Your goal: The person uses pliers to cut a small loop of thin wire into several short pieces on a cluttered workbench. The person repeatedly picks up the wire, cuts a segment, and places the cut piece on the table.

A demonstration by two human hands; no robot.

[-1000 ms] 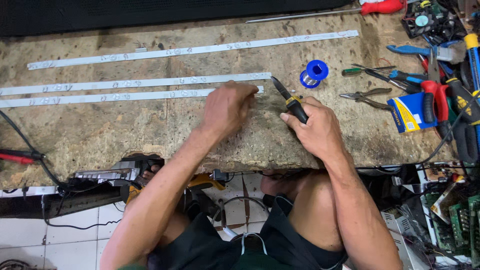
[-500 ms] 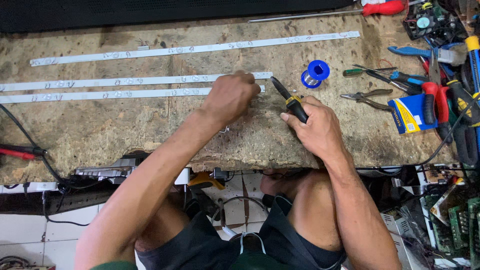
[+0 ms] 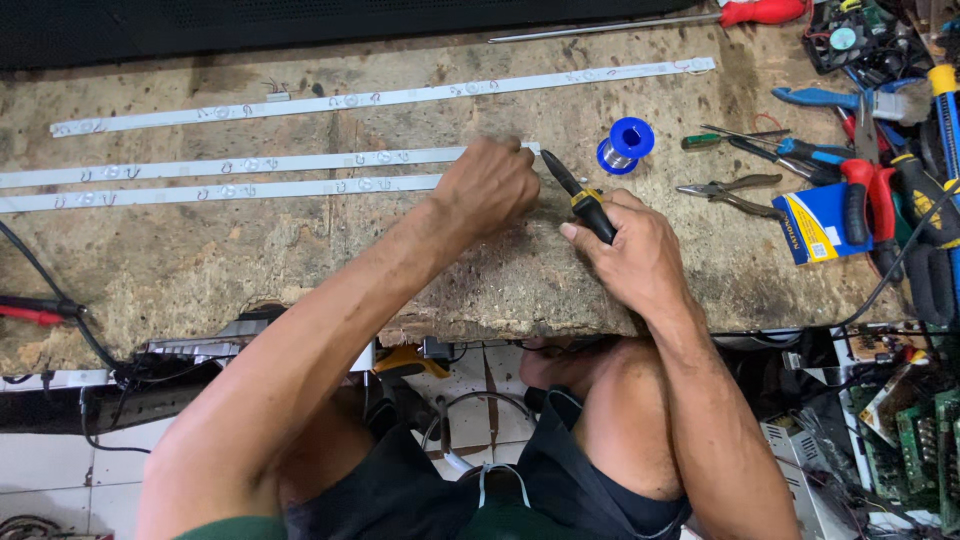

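We see the left hand (image 3: 487, 187) curled, knuckles up, over the near ends of two white light strips (image 3: 250, 164) lying on the worn workbench (image 3: 300, 270); its grip is hidden. The right hand (image 3: 632, 250) clasps a black-and-yellow tool (image 3: 580, 197), tip pointing toward the strips, near a blue solder spool (image 3: 624, 141).
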